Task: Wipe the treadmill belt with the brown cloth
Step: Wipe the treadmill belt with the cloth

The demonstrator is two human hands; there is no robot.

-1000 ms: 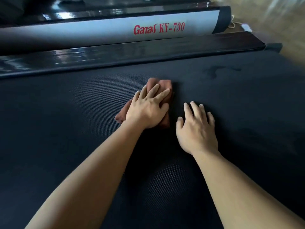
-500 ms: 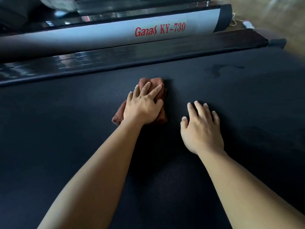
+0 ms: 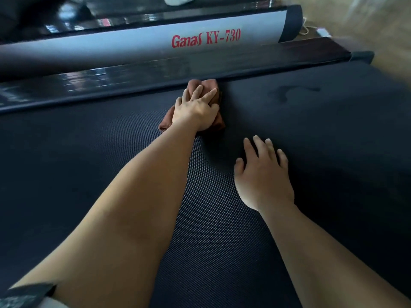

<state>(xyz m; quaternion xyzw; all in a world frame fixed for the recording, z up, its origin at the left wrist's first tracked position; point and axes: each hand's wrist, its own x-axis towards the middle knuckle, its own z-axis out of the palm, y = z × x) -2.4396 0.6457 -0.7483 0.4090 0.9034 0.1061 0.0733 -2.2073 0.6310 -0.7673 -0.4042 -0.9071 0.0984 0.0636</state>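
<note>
Dim, cool light comes from the far side and upper right. The glossy black side rail (image 3: pixel 133 78) carries pale streaks of glare, and the silver cover (image 3: pixel 111 52) is the brightest surface. The treadmill belt (image 3: pixel 333 141) is dark, its weave sharp near the centre, with soft shadow beside the right hand (image 3: pixel 264 174). The wooden floor (image 3: pixel 367 23) at top right is blurred; straight edges bow toward the borders.
</note>
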